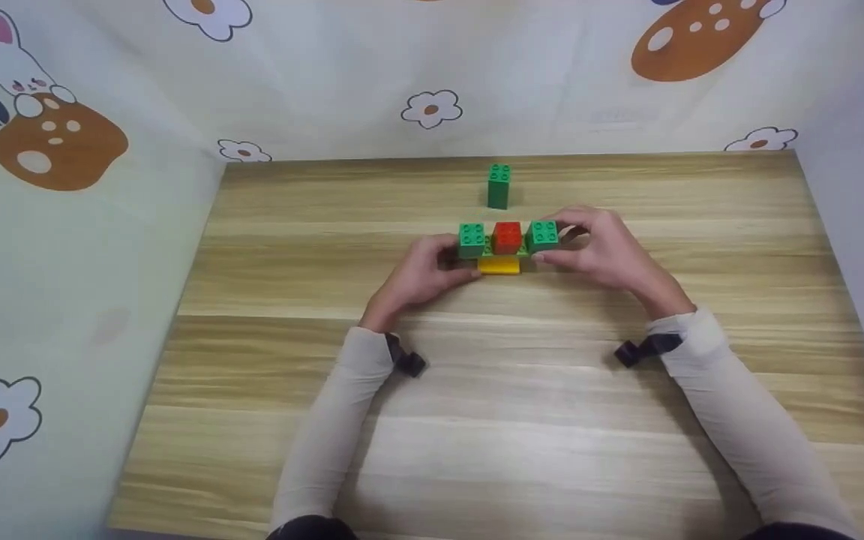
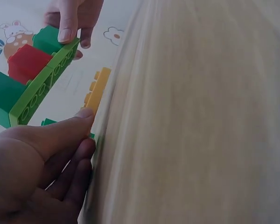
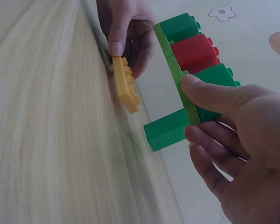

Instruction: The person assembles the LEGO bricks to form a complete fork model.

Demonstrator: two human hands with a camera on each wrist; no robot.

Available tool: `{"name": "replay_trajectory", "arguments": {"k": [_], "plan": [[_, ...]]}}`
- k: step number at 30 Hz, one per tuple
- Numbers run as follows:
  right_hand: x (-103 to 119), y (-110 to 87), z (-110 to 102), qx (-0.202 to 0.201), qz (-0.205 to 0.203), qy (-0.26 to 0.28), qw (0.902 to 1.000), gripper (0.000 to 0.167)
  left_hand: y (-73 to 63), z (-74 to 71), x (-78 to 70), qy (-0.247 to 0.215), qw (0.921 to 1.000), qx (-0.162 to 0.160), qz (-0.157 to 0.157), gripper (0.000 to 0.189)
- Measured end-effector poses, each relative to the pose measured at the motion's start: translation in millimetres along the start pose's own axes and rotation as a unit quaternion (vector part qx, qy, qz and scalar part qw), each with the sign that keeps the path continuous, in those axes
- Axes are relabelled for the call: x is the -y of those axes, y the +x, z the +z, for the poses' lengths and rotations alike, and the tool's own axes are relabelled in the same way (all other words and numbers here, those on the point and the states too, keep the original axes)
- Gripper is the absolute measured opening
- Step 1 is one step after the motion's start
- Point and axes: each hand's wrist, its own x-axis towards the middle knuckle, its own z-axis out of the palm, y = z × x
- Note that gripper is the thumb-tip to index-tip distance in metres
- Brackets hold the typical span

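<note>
My right hand (image 1: 601,251) pinches one end of a light green plate (image 3: 183,86) between thumb and fingers. Along the plate's top sit a red brick (image 1: 508,237) in the middle and a dark green brick at each end, one on the left (image 1: 471,238) and one on the right (image 1: 543,234). Below this assembly lies a thin yellow toy brick (image 2: 97,90), studs facing the plate's underside, with a gap between the two in both wrist views. My left hand (image 1: 421,271) pinches one end of the yellow brick with thumb and fingertips.
Just behind the hands, a tall stack of dark green bricks (image 1: 499,189) stands upright on the wooden table (image 1: 289,360). A patterned cloth (image 1: 342,90) hangs along the table's back edge, and pale walls flank both sides.
</note>
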Motion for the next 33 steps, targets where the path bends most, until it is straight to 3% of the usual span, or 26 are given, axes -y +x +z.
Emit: {"name": "replay_trajectory", "arguments": {"k": [14,21,29,33], "plan": [[-1.5,0.5,-0.5,0.011,0.006,-0.005,0.9999,0.039,0.3,8.1,-5.6,0.048,0.9983,0.012,-0.031,0.048],[-3.0,0.3,0.3,0.010,0.010,0.002,0.9999,0.039,-1.5,0.1,-8.4,0.005,0.9997,0.016,-0.019,0.054],[-10.0,2.6,5.0,0.013,-0.002,-0.019,0.9997,0.039,-6.9,-16.6,-12.0,-0.028,0.9992,-0.027,-0.003,0.048],[-11.8,2.7,7.3,0.025,0.004,-0.021,0.9994,0.039,-9.2,-18.7,-10.8,-0.019,0.9992,-0.034,-0.001,0.044]]}}
